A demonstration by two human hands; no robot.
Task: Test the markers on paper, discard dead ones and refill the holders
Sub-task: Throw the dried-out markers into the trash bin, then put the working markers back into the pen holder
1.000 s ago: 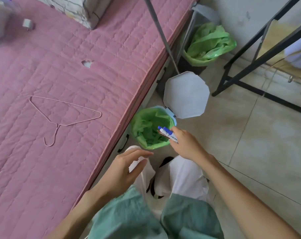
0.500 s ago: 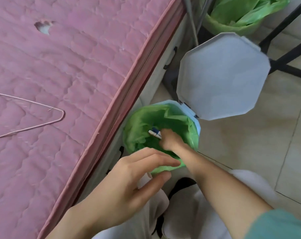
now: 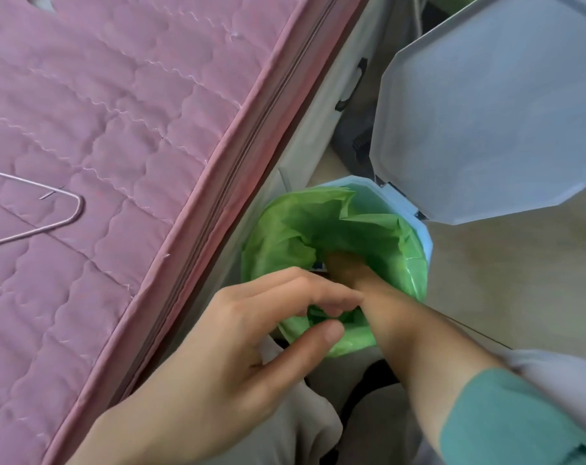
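My right hand (image 3: 350, 271) reaches deep into a small pale-blue bin (image 3: 419, 229) lined with a green bag (image 3: 278, 236). Just left of its fingers a sliver of the blue and white marker (image 3: 319, 267) shows; the rest is hidden by the bag's folds and by my hands. The fingers appear closed around it in the shadow. Over the bin's near rim my left hand (image 3: 251, 347) hovers with loosely curled, parted fingers and nothing in it. No paper or marker holders are in view.
The bin's grey octagonal lid (image 3: 486, 112) stands open to the right. A pink quilted mattress (image 3: 117, 129) fills the left, with a thin wire hanger (image 3: 60, 219) lying on it. White drawers sit under the bed edge. Tiled floor lies to the right.
My right hand has carried the marker from above the bin's rim down into the green bag. My head has leaned closer, and my left hand has moved up to the bin's near edge.
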